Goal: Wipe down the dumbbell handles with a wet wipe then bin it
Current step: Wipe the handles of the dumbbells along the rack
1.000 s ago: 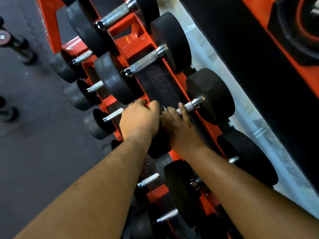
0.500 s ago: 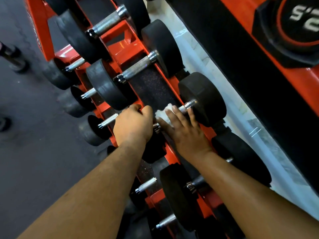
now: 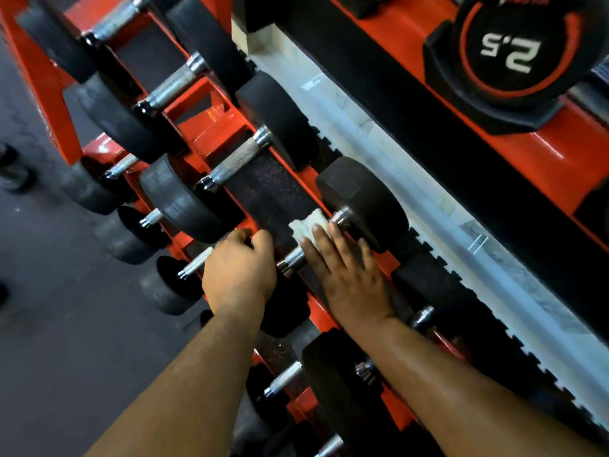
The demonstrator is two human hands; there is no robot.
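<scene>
1. Two bare hands at an orange dumbbell rack (image 3: 211,127), seen from above by the head camera.
2. Left hand (image 3: 239,272): fingers curled over the near black head of the dumbbell being cleaned, gripping its top edge; that head is almost wholly hidden under the hand and wrist.
3. Right hand (image 3: 342,268): fingers nearly straight and slightly spread, laid flat across the handle, pressing the wet wipe onto it; the fingertips reach almost to the far collar.
4. Wet wipe (image 3: 308,224): white, crumpled, lying on the far part of the handle, half under the right fingertips, its free edge sticking out beyond them toward the top of the frame.
5. Dumbbell handle (image 3: 295,258): knurled steel, lying slantwise on the top tier; a short bare stretch with its chrome collar shows between the two hands.
6. Far dumbbell head (image 3: 362,202): round, black, resting on the rack's rear rail, just beyond the wipe.
7. Neighbouring dumbbell (image 3: 237,161): same pattern, next place up the tier, handle uncovered, well apart from both hands.
8. Lower tier: smaller dumbbells (image 3: 171,282), ends facing out to the left.
9. Weight marked 2.5 (image 3: 514,51): black with an orange ring, on a second orange stand at upper right.
10. Floor (image 3: 59,324): dark grey rubber at left.
</scene>
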